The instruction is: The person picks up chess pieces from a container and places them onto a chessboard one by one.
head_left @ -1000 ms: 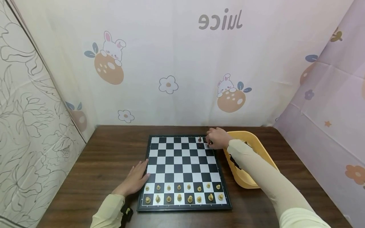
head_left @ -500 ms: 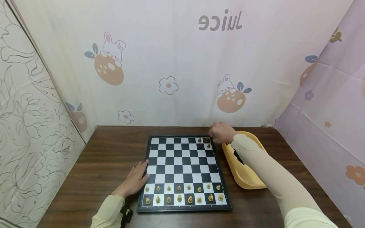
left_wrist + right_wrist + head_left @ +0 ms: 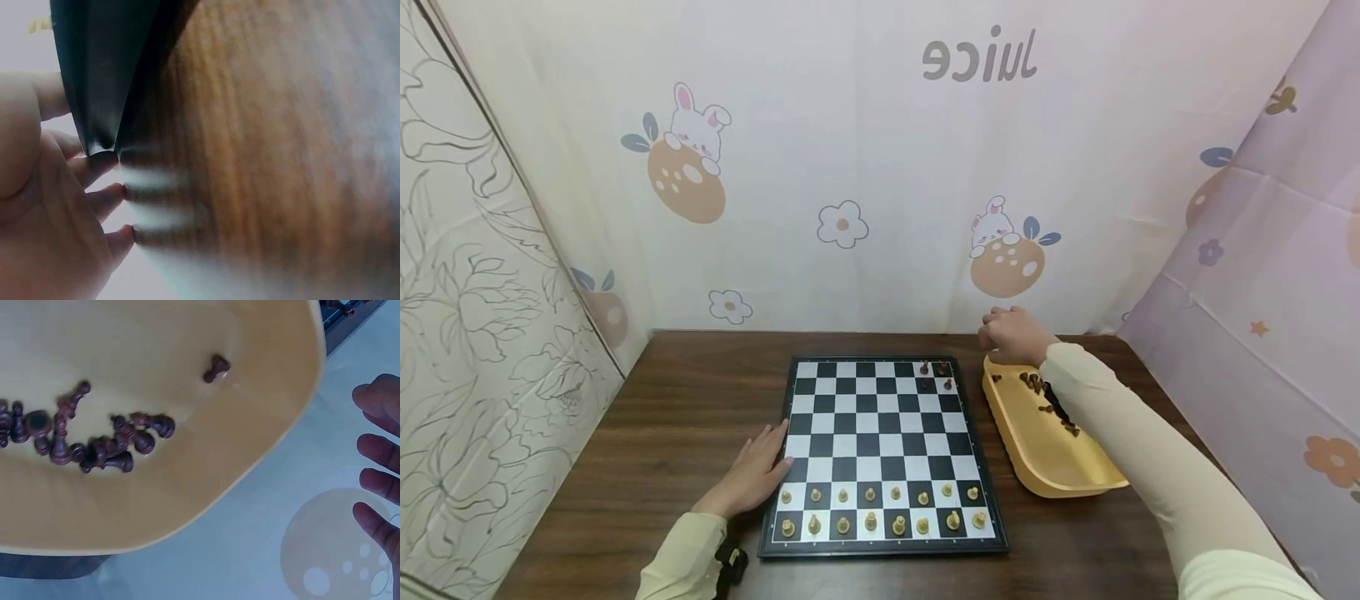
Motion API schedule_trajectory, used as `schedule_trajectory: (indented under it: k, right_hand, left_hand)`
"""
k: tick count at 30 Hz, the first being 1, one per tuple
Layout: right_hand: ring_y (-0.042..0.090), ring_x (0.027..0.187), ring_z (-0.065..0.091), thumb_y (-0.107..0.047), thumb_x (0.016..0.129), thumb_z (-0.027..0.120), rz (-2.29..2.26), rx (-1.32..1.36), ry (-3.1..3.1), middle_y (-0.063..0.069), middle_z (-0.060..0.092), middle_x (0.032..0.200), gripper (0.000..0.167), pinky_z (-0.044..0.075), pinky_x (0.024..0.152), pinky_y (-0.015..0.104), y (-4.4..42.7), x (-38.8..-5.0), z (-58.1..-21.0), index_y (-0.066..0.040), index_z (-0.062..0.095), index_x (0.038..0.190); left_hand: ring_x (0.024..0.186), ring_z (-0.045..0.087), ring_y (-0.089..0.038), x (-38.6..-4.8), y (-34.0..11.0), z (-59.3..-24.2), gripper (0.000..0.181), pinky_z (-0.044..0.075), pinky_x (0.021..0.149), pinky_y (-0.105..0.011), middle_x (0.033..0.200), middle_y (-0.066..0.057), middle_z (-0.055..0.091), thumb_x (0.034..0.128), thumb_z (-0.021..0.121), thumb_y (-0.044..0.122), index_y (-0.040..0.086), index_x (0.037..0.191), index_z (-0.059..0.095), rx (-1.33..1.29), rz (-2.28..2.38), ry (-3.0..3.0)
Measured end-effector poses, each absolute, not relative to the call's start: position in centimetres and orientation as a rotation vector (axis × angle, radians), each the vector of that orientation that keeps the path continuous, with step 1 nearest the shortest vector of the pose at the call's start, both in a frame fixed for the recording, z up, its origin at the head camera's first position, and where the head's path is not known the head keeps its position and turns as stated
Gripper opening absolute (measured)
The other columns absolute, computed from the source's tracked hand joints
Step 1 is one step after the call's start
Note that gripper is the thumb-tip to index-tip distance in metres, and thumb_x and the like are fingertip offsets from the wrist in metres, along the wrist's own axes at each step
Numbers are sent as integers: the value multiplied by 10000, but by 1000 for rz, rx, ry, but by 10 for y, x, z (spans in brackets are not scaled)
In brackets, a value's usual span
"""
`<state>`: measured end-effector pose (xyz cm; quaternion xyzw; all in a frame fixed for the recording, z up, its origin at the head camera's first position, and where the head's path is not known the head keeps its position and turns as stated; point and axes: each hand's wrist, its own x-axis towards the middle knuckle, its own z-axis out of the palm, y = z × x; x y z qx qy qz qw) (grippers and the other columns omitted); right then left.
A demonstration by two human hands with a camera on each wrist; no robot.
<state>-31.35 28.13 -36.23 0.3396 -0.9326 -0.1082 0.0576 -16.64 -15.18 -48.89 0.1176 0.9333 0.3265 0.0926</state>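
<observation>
A magnetic-looking chessboard (image 3: 880, 421) lies on the table. Several gold chess pieces (image 3: 898, 524) fill its two near rows. At its far right corner stand several dark red-brown pieces (image 3: 947, 384). My left hand (image 3: 748, 475) rests with extended fingers against the board's left edge; the left wrist view shows its fingers (image 3: 103, 200) beside the dark board edge. My right hand (image 3: 1017, 335) hangs over the far end of a yellow plastic basket (image 3: 1052, 467). In the right wrist view its fingers (image 3: 378, 482) are spread and loosely bent, holding nothing. Dark chess pieces (image 3: 100, 450) lie in the basket.
The brown wooden table (image 3: 677, 400) extends left of the board. A patterned curtain (image 3: 850, 275) hangs behind the table's far edge. Another curtain (image 3: 1262, 275) borders the right side. One dark piece (image 3: 216, 367) lies apart from the others inside the basket.
My right hand has left a dark piece at the board's far right corner and moved right, over the basket, uncovering pieces in it. The left hand stays put.
</observation>
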Motion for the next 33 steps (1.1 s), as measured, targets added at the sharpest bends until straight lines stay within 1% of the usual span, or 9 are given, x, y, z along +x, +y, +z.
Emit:
schedule_trajectory:
  k: [7, 11, 18, 24, 29, 33]
  right_hand:
    - [180, 690, 472, -96, 669, 761, -276, 1062, -2803, -50, 510, 689, 104, 390, 568, 359, 301, -310, -365, -130, 671, 710]
    - [180, 689, 474, -79, 662, 753, -246, 1068, -2787, -44, 522, 700, 104, 405, 577, 377, 310, -308, -367, -125, 676, 713]
    - [198, 728, 514, -115, 673, 775, -297, 1041, -2801, -7, 591, 760, 115, 463, 620, 422, 324, -303, -375, -115, 718, 773]
    - [227, 770, 547, -121, 676, 786, -315, 1035, -2829, 11, 620, 816, 135, 467, 639, 448, 331, -298, -382, -111, 720, 793]
    - [225, 742, 546, -108, 692, 787, -310, 1043, -2858, -4, 598, 780, 112, 469, 644, 457, 335, -290, -389, -123, 711, 773]
    - [190, 702, 525, -69, 696, 749, -292, 1050, -2878, -27, 575, 751, 119, 461, 615, 415, 339, -286, -396, -153, 668, 719]
  left_hand:
    - [1418, 136, -400, -167, -152, -489, 614, 56, 1123, -577, 1509, -213, 297, 988, 508, 224, 1, 1495, 246, 359, 963, 2779]
    - [1419, 132, -398, -166, -151, -488, 613, 53, 1124, -574, 1510, -209, 297, 988, 509, 225, 4, 1496, 248, 351, 966, 2777]
    - [1422, 122, -396, -166, -151, -489, 616, 47, 1125, -572, 1513, -205, 294, 987, 511, 231, 10, 1498, 247, 338, 964, 2774]
    - [1420, 127, -398, -167, -151, -489, 612, 47, 1124, -574, 1513, -208, 291, 989, 503, 221, 5, 1497, 242, 349, 969, 2780]
    - [1421, 129, -393, -167, -151, -490, 613, 50, 1124, -573, 1513, -203, 293, 988, 503, 227, 8, 1498, 243, 349, 965, 2783]
    - [1421, 128, -393, -167, -151, -490, 611, 48, 1124, -574, 1513, -205, 293, 987, 505, 222, 7, 1497, 246, 348, 966, 2782]
